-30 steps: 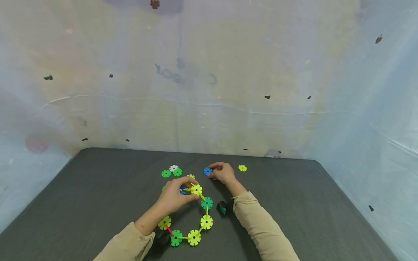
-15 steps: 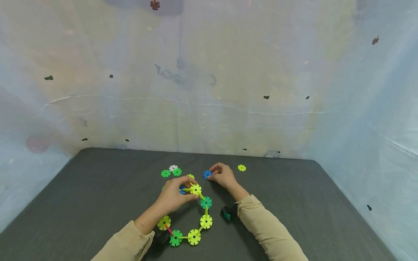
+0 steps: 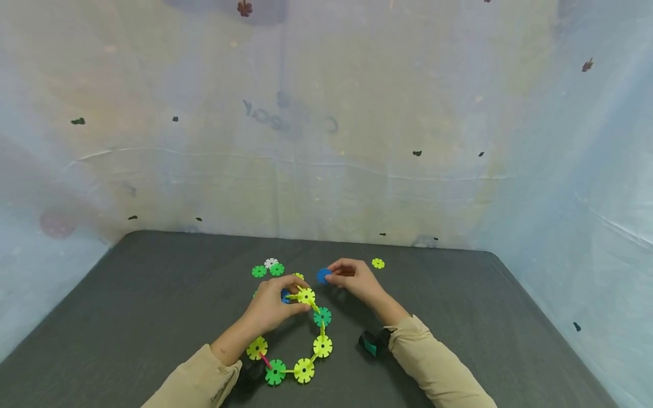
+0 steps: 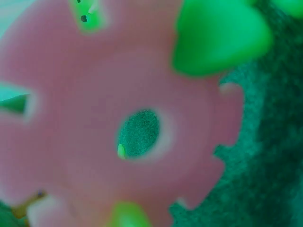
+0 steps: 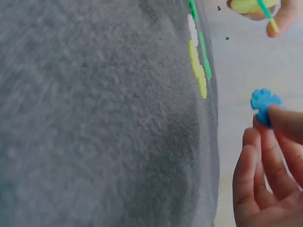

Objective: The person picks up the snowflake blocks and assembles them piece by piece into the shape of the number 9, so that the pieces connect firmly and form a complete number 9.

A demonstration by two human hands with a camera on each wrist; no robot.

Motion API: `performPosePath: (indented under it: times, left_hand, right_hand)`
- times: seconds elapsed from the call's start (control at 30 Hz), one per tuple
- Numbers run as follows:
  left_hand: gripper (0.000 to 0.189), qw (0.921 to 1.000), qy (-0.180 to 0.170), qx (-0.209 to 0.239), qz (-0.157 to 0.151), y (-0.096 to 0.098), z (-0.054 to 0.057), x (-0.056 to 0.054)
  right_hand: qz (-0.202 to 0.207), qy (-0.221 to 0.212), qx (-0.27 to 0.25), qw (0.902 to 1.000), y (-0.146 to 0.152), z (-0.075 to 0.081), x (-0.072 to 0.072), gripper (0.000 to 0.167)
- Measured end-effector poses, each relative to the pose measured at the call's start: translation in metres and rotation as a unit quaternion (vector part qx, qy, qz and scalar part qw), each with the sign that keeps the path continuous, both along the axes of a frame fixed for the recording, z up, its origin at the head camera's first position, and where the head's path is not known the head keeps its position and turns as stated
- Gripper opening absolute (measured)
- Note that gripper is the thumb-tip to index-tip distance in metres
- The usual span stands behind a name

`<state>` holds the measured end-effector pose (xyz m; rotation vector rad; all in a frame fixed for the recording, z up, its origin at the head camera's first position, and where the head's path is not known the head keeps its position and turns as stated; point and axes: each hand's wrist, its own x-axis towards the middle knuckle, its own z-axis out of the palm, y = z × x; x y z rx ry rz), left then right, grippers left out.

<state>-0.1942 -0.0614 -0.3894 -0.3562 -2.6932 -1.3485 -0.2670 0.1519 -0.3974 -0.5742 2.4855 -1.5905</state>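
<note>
My right hand (image 3: 359, 280) pinches a blue notched plastic disc (image 3: 322, 276) between thumb and fingertips, just beyond the left hand. In the right wrist view the blue disc (image 5: 261, 100) stands out past the thumb tip. My left hand (image 3: 270, 306) grips the far part of a curved chain of interlocking discs, fingers and thumb at a yellow disc (image 3: 309, 292). From there the chain runs through a green disc (image 3: 326, 313) and several yellow and green ones to the near side. A pink disc (image 4: 94, 123), edge-on in the head view, fills the left wrist view.
Loose on the dark table (image 3: 459, 328) lie green discs (image 3: 259, 271), a white disc (image 3: 268, 262) and a yellow disc (image 3: 378, 263). Another yellow disc (image 3: 299, 276) lies partly behind my left hand. A pale plastic sheet (image 3: 306, 192) rises behind the table.
My right hand has drawn the blue disc slightly nearer to me, and its forearm has swung out to the right. The left hand and the chain have stayed almost still.
</note>
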Motion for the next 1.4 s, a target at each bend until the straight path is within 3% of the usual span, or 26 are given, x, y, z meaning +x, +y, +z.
performPosePath:
  times: [0.43, 0.77, 0.9, 1.2, 1.4]
  left_hand:
    - [0.026, 0.9999, 0.002, 0.013, 0.006, 0.003, 0.001, 0.000]
    - [0.026, 0.9998, 0.006, 0.018, -0.004, 0.004, 0.001, 0.001]
    - [0.027, 0.9998, 0.003, 0.016, -0.009, 0.005, 0.001, 0.002]
    - [0.027, 0.9996, 0.004, 0.021, -0.019, 0.008, 0.001, 0.002]
    - [0.027, 0.9992, 0.012, 0.035, -0.019, 0.007, -0.002, 0.003]
  right_hand:
    - [0.097, 0.033, -0.021, 0.9945, 0.015, 0.007, 0.016, 0.016]
    - [0.150, 0.089, -0.055, 0.9832, 0.021, 0.000, 0.023, 0.010]
    - [0.156, 0.107, -0.067, 0.9797, 0.021, -0.004, 0.028, 0.009]
    - [0.144, 0.106, -0.067, 0.9817, 0.020, -0.003, 0.035, 0.010]
    - [0.152, 0.126, -0.088, 0.9765, 0.017, -0.005, 0.036, 0.008]
